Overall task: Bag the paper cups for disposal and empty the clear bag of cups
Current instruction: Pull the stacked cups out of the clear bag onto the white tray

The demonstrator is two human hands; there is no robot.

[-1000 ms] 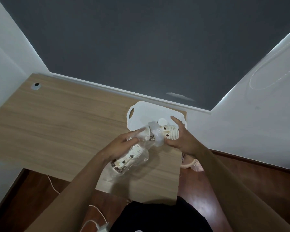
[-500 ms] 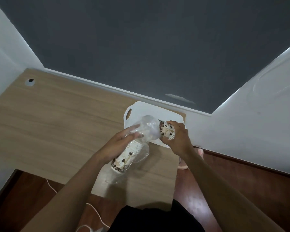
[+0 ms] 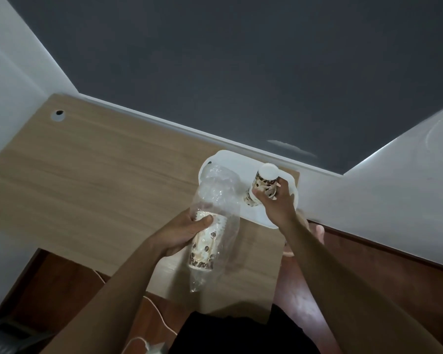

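Observation:
My left hand (image 3: 183, 232) grips a clear plastic bag (image 3: 216, 200) around a stack of patterned paper cups (image 3: 206, 245) that sits inside its lower half. The bag's upper half is crumpled and holds no cups. My right hand (image 3: 276, 200) holds a second short stack of paper cups (image 3: 264, 181), base up, out of the bag and over the white tray (image 3: 253, 213) at the desk's right end. The two stacks are apart.
The wooden desk (image 3: 100, 175) stretches to the left, with a cable hole (image 3: 58, 114) near its far left corner. A dark wall stands behind it and a white wall to the right. A white cable (image 3: 161, 318) and dark floor lie below the desk's front edge.
My right hand has pulled a short stack of cups out of the bag's mouth and moved it right, over the tray. My left hand has turned the bag more upright.

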